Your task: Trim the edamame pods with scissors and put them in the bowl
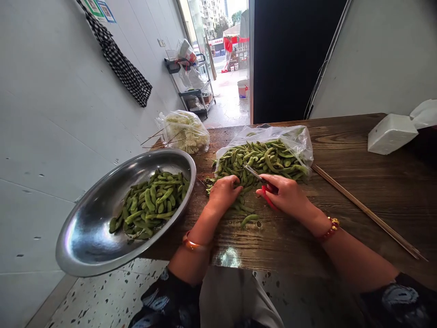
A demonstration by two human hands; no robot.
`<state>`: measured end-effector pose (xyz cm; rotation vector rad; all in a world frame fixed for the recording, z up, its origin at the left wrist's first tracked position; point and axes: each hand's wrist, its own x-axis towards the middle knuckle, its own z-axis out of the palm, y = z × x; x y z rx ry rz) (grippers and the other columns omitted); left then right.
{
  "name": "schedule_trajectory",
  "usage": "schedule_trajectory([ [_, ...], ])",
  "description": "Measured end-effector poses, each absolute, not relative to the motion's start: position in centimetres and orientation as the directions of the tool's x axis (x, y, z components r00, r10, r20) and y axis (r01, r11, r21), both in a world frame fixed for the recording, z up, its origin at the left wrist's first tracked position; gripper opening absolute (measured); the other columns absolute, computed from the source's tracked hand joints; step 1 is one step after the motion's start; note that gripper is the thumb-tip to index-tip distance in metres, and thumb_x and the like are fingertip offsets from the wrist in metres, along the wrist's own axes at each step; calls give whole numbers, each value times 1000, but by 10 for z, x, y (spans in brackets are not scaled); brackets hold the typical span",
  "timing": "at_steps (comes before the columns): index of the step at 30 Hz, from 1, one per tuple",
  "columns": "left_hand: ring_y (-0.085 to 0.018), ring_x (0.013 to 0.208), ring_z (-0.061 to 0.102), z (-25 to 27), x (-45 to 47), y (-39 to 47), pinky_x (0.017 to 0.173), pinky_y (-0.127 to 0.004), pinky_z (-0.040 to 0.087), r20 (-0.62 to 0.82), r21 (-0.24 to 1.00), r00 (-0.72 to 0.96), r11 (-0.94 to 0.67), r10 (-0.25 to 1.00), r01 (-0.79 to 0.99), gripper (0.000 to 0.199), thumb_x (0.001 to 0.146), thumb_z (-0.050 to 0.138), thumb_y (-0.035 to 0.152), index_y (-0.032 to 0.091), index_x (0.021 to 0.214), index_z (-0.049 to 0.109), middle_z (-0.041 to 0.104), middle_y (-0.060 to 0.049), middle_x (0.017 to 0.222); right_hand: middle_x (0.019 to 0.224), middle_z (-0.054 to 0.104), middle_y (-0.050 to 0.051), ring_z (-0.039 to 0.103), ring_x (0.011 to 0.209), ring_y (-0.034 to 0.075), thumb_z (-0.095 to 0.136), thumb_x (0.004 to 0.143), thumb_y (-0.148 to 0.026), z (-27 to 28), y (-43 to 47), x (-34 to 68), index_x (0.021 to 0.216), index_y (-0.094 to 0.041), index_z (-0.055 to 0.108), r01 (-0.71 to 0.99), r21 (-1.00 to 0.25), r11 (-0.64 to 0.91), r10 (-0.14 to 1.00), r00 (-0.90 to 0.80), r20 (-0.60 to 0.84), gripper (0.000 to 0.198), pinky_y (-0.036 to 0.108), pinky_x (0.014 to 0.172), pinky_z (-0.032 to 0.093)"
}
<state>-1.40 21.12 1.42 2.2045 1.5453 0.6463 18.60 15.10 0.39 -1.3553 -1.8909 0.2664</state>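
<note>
My right hand point(285, 193) is closed around red-handled scissors point(253, 173), whose metal blades point up and left over a heap of green edamame pods point(269, 157). These pods spill from a clear plastic bag point(300, 136) onto the table. My left hand point(225, 191) rests at the near left side of the heap with its fingers curled in. What it pinches is hidden by the fingers. Loose pods lie between and below both hands, including a single edamame pod point(249, 220). To the left, a wide steel basin point(92, 228) holds a pile of edamame pods point(153, 200).
A bag of cauliflower florets point(186, 130) sits behind the basin, with thin sticks beside it. Long wooden skewers point(365, 209) lie across the right of the wooden table point(341, 237). A white tissue pack point(391, 133) is at the far right. Beyond stands a cart point(194, 93).
</note>
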Motion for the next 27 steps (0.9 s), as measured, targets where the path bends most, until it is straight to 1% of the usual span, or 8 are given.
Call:
schedule_trajectory([
  [5,-20,77,58,12,-15,213,71,-29,40,128,500,326,-345,936,794,7,69,67,19,22,75,68,67,-5,78,84,68,6,61,70,18,62,83,-41,3,151,185,113,-18,63,711,-559,427,868,-149,474,38,31,66,51],
  [8,-18,73,56,14,-17,215,70,-27,40,164,607,316,-349,934,714,5,67,66,15,20,69,67,65,-4,73,84,68,7,61,70,19,64,82,-41,4,151,184,113,-16,64,701,-578,418,870,-126,477,40,31,67,51],
  [11,-14,65,52,18,-18,216,62,-24,38,170,831,292,-297,941,471,5,68,69,20,16,67,66,62,-2,67,83,68,6,59,66,17,64,81,-41,5,151,185,113,-17,64,686,-617,387,885,-88,458,40,31,65,50],
  [14,-7,47,37,23,-20,213,47,-20,26,12,992,329,-52,944,113,22,70,71,34,15,78,65,49,4,54,80,67,5,58,64,17,63,82,-42,6,152,186,112,-17,65,673,-640,370,894,-69,443,39,30,62,49],
  [16,-3,41,26,24,-19,211,42,-19,17,-84,991,390,120,917,-67,30,69,73,38,14,83,62,39,8,50,77,66,4,57,63,16,64,81,-43,7,152,186,112,-16,65,659,-654,372,897,-72,437,41,29,62,49],
  [18,-2,39,25,24,-18,209,41,-19,13,-109,968,437,195,893,-156,33,66,76,37,14,84,60,37,8,49,75,65,2,56,62,16,67,79,-42,8,151,186,113,-16,65,637,-667,386,898,-96,429,43,29,63,49],
  [22,-1,39,27,26,-15,204,40,-18,13,-105,957,475,219,874,-192,34,67,77,37,12,84,59,39,8,49,78,64,2,56,65,15,69,76,-42,12,148,184,115,-17,64,592,-692,413,899,-143,415,46,29,63,49],
  [27,0,42,28,28,-12,200,40,-17,15,-95,959,520,218,849,-182,35,67,77,38,10,82,61,40,7,54,77,63,2,53,63,14,69,76,-44,12,148,183,115,-16,64,555,-732,396,907,-112,406,48,28,62,48],
])
